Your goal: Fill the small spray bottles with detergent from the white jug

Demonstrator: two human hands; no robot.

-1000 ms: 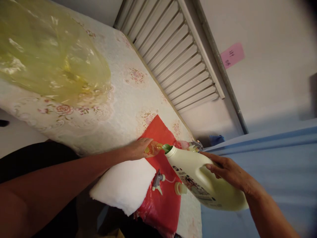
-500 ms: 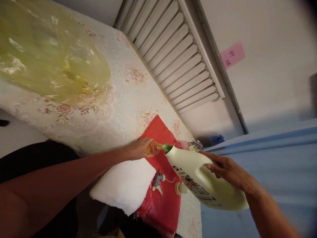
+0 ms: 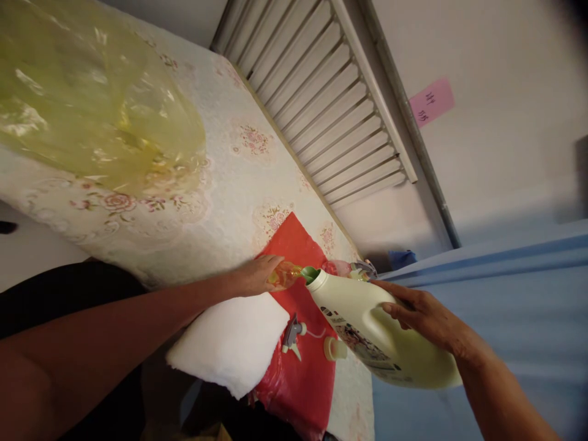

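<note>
Your left hand [image 3: 255, 275] reaches forward on a long, nearly straight bare forearm, fingers curled shut in a grip. Your right hand [image 3: 422, 315] comes in from the lower right, wrist bent, fingers wrapped and clamped.

A cream detergent jug [image 3: 386, 337] is tipped, its green spout touching a small clear bottle's [image 3: 285, 274] mouth.
</note>
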